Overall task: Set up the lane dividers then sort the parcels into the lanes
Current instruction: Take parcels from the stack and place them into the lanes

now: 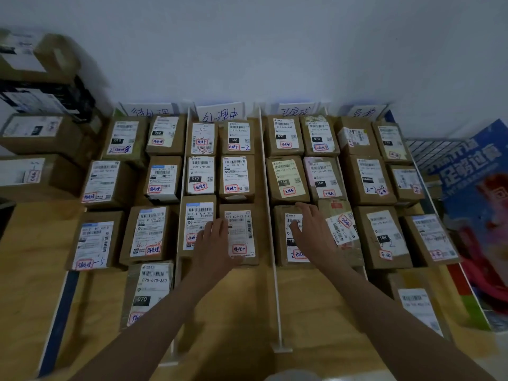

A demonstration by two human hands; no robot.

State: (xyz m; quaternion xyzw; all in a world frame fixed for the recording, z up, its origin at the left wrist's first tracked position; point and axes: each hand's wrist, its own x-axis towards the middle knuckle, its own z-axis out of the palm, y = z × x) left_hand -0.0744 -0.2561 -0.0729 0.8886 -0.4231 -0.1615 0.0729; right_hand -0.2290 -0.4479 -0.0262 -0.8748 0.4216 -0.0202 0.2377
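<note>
With the white dividers (268,204) already standing between lanes and most parcels lined up, sorting looks nearly finished. Left hand (213,244) rests spread between two second-lane parcels (240,233); right hand (312,232) lies flat, fingers straight, on a third-lane parcel (287,251). Next likely means squaring these rows.

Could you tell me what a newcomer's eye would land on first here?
Rows of brown labelled parcels fill the wooden table, split into lanes by white dividers. Near the front, the left hand lies on a parcel in the second lane and the right hand on one in the third.
</note>
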